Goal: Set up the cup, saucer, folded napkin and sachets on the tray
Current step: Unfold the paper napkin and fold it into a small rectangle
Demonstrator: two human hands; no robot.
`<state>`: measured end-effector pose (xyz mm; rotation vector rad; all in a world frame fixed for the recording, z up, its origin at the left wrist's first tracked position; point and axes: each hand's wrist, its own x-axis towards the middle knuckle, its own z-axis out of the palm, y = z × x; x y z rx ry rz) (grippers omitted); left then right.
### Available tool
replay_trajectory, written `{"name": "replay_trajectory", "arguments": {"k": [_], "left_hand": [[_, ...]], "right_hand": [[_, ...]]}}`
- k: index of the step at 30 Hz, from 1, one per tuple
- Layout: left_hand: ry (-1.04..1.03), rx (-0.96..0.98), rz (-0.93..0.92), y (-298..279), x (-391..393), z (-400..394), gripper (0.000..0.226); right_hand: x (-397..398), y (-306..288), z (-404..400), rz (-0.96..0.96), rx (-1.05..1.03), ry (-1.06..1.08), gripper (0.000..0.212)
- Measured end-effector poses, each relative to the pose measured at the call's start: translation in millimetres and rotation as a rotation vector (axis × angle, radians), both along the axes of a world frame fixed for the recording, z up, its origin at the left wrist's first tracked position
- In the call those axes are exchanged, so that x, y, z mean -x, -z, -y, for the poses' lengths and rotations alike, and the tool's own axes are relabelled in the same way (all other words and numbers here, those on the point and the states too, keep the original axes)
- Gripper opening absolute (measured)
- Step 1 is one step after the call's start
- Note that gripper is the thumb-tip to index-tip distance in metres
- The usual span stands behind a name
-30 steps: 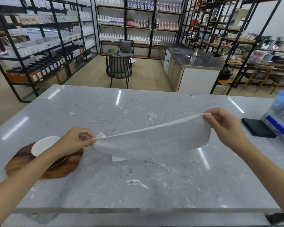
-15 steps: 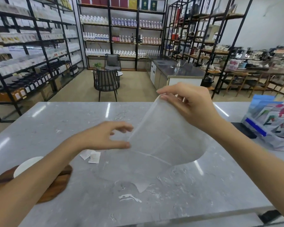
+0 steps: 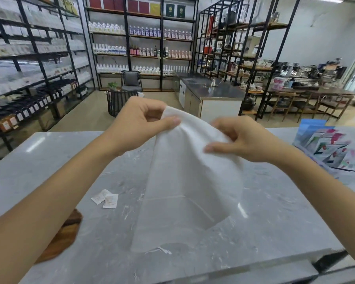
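I hold a white napkin (image 3: 184, 181) up in front of me over the grey marble counter (image 3: 275, 212). My left hand (image 3: 139, 121) pinches its top edge between thumb and fingers. My right hand (image 3: 240, 140) grips the same top edge a little to the right and lower. The napkin hangs down loosely, its lower end near the counter. Two small white sachets (image 3: 106, 198) lie flat on the counter to the left of the napkin. A slice of the wooden tray (image 3: 64, 236) shows at the lower left, mostly hidden by my left forearm. Cup and saucer are hidden.
A clear holder with colourful leaflets (image 3: 334, 146) stands at the counter's right edge. The counter's front edge runs along the bottom of the view. Beyond the counter are shelving racks, a dark chair (image 3: 121, 99) and a steel-topped cabinet (image 3: 211, 99).
My left hand has risen and taken hold of the napkin's top edge. Both hands now sit close together at the top. The view has tilted up, and the saucer is no longer visible.
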<state>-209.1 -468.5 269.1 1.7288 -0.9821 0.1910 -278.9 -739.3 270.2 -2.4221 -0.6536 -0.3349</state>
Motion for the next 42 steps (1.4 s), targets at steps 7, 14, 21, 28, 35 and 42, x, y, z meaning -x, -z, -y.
{"name": "replay_trajectory", "arguments": {"k": [7, 14, 21, 28, 35, 42], "left_hand": [[0.061, 0.008, 0.009, 11.3, 25.5, -49.1, 0.022], [0.030, 0.121, -0.070, 1.7, 25.6, -69.3, 0.016], [-0.079, -0.091, -0.493, 57.9, -55.7, -70.7, 0.026], [-0.243, -0.236, -0.564, 142.4, -125.1, -50.3, 0.008], [-0.316, -0.322, -0.422, 175.2, -153.8, -42.3, 0.005], [-0.390, -0.292, -0.329, 166.9, -170.8, -41.4, 0.019]], "right_hand": [[15.6, 17.7, 37.5, -0.117, -0.264, -0.127, 0.022], [4.2, 12.8, 11.9, -0.062, -0.604, -0.160, 0.030], [-57.2, 44.7, 1.3, -0.356, -0.551, 0.027, 0.035], [-119.5, 110.4, 6.9, -0.475, -0.183, 0.229, 0.024], [-158.5, 141.6, 7.9, -0.394, 0.038, 0.273, 0.018], [-175.8, 143.3, 8.5, -0.286, 0.085, 0.312, 0.014]]}}
